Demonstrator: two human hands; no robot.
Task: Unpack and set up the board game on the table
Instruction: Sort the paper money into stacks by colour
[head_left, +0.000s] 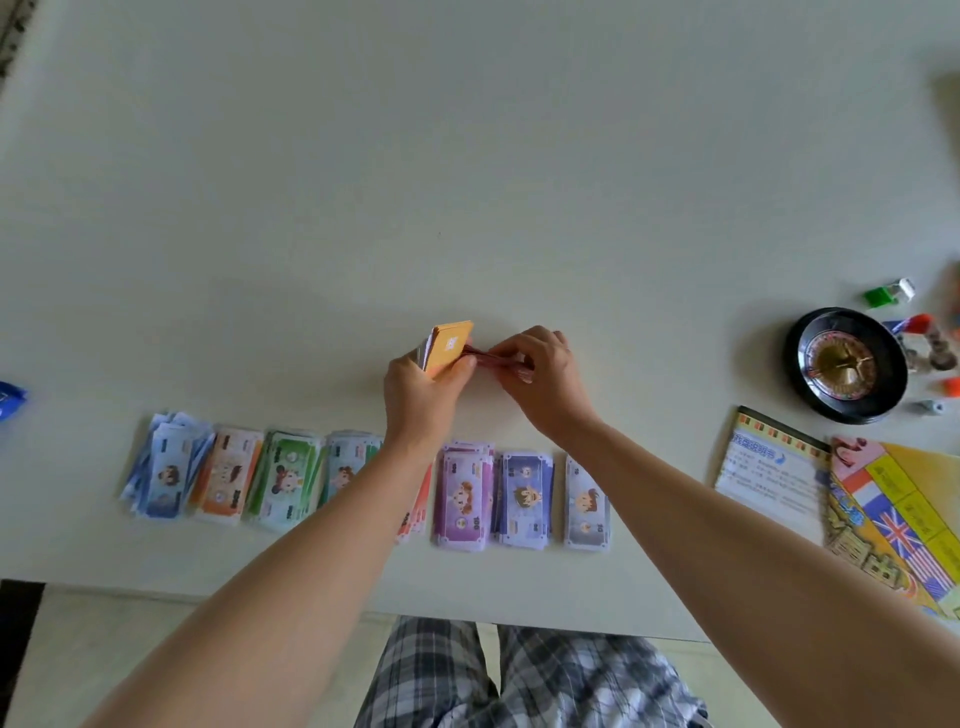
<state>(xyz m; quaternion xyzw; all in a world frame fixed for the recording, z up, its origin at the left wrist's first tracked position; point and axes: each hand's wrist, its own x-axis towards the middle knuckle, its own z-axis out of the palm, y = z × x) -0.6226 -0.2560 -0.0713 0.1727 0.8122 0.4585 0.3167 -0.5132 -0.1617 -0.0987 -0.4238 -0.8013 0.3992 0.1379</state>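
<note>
Table (467, 130) wide open ahead of me, board (904, 519) at the right near corner, notes (462, 499) lined along the near edge, wheel (844, 364) right. Mid-table, just beyond the notes, my left hand (423, 395) grips the deck (449, 345) tilted up; right hand (540, 379) pinches a red band (498, 361) touching it

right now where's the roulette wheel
In the head view, the roulette wheel sits on the table at the far right, just beyond the instruction booklet, with small coloured game pieces along its right side.
</note>
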